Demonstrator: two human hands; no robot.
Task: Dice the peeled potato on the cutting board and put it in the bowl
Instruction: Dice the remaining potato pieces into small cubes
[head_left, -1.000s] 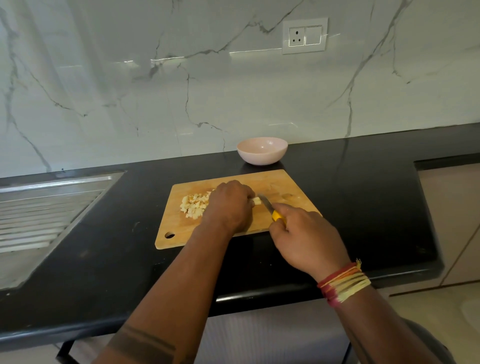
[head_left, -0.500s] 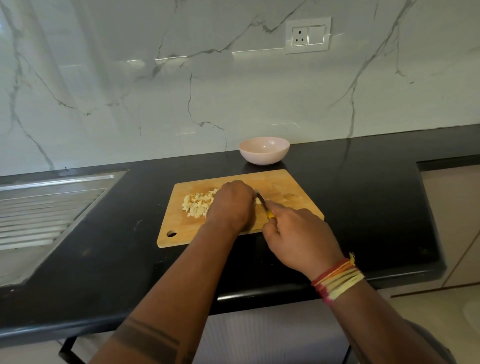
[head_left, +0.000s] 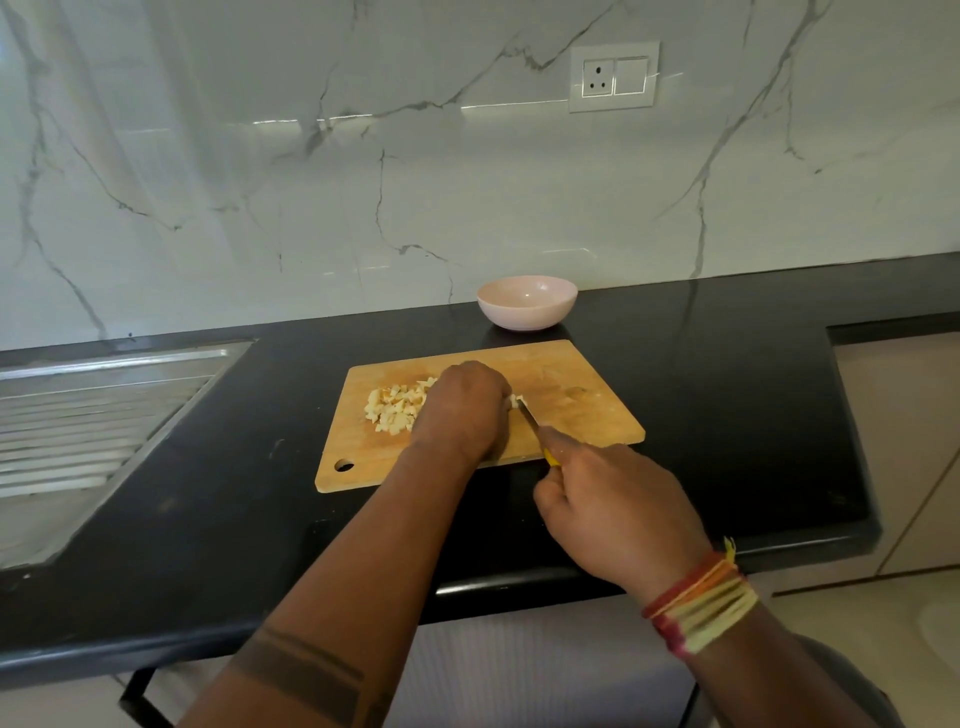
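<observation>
A wooden cutting board (head_left: 587, 400) lies on the black counter. A heap of pale diced potato (head_left: 395, 408) sits on its left half. My left hand (head_left: 465, 408) rests knuckles-up over the uncut potato piece, of which only a sliver (head_left: 518, 400) shows at the fingertips. My right hand (head_left: 613, 506) grips a knife with a yellow handle; its blade (head_left: 529, 415) points at that sliver, right beside my left fingers. A pink bowl (head_left: 527, 302) stands just behind the board, with nothing in it.
A steel sink drainboard (head_left: 98, 410) is set into the counter at the left. The black counter (head_left: 737, 395) ends in a front edge near my arms and a corner at the right. A marble wall with a socket (head_left: 613, 76) stands behind.
My right hand has drawn back toward me with the knife, so more of the blade shows. My left hand stays over the potato. The camera has shifted slightly.
</observation>
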